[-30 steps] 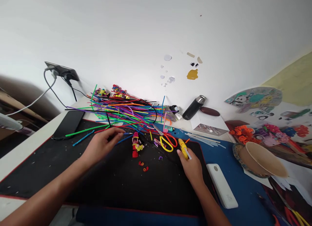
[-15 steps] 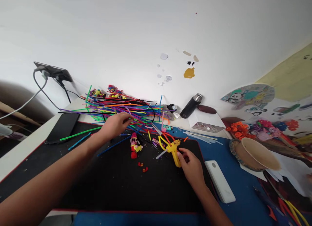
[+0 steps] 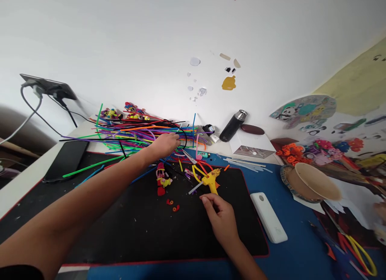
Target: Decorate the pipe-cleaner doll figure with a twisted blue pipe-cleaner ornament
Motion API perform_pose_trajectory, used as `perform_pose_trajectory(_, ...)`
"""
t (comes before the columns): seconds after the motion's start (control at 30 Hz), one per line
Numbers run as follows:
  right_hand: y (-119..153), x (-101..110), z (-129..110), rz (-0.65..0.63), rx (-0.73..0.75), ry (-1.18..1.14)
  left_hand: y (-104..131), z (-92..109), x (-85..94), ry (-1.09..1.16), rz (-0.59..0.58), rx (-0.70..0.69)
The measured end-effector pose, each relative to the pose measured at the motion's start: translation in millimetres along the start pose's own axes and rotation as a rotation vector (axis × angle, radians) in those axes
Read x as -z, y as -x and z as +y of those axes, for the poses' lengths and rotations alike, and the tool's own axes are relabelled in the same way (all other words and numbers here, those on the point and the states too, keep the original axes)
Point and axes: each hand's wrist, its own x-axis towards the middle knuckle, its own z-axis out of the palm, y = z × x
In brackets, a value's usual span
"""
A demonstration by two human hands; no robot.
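My left hand reaches over the pile of coloured pipe cleaners, its fingers curled down among the stems; whatever they grip is hidden. Just in front of the yellow hot glue gun, my right hand has thumb and forefinger pinched together, and I cannot make out anything between them. The glue gun lies on the black mat with a clear glue stick poking from its back. Between my hands lies a small red, pink and yellow pipe-cleaner figure, with two little red-and-orange pieces nearer me.
Scissors lie behind the glue gun. A black flask and white box stand against the wall. At right are a white power bank, a bowl and glue sticks. A phone lies left.
My left hand has moved right and slightly back across the pipe cleaners. My right hand has come off the glue gun handle and moved left, toward me. The view has shifted slightly.
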Motion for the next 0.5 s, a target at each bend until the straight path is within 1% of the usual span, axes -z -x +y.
perform_pose_trajectory(0.13, 0.0, -16.6, -5.3, -0.048, 0.031, -0.031, -1.7, 1.4, -4.3, -0.029, -0.005, -0.013)
perform_pose_trajectory(0.2, 0.9, -22.7, -8.0, -0.074, 0.055, -0.033, -1.8, 0.8, -1.9, -0.033, 0.003, -0.016)
perform_pose_trajectory(0.27, 1.8, -26.3, -10.3, -0.096, 0.058, -0.044, -2.0, -2.0, 4.1, -0.031, 0.022, -0.009)
perform_pose_trajectory(0.33, 2.4, -28.0, -11.6, -0.115, 0.045, -0.072, -2.1, -6.3, 13.9, -0.022, 0.056, 0.017)
perform_pose_trajectory(0.4, 2.5, -29.0, -11.7, -0.129, 0.018, -0.108, -1.6, -10.4, 28.6, -0.006, 0.093, 0.046)
perform_pose_trajectory(0.47, 2.4, -30.2, -11.2, -0.139, -0.015, -0.139, 0.9, -13.2, 50.5, 0.021, 0.129, 0.076)
perform_pose_trajectory(0.5, 2.3, -31.0, -11.0, -0.142, -0.027, -0.151, 3.4, -14.3, 64.5, 0.078, 0.185, 0.119)
